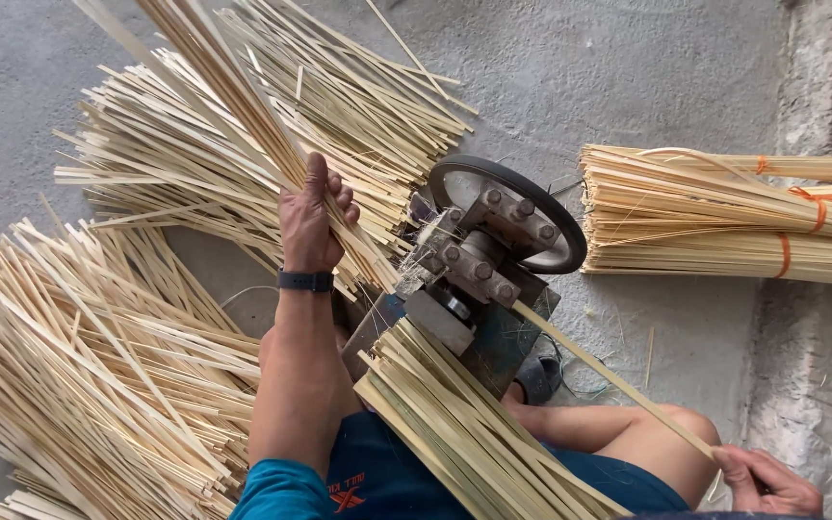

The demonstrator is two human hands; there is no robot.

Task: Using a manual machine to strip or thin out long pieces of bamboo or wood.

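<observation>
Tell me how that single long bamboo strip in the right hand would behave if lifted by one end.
The strip is long and thin, so it would probably bow and whip. It looks light, since the right hand pinches it at its tip. Its narrow edges might splinter.

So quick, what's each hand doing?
Left hand: closed around a bundle of bamboo strips.
Right hand: closed on one bamboo strip.

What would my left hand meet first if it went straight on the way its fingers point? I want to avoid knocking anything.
The left hand points up the picture, gripping a bundle of strips. Straight on, it would likely meet the pile of strips on the floor behind the bundle, though depth is unclear.
</observation>
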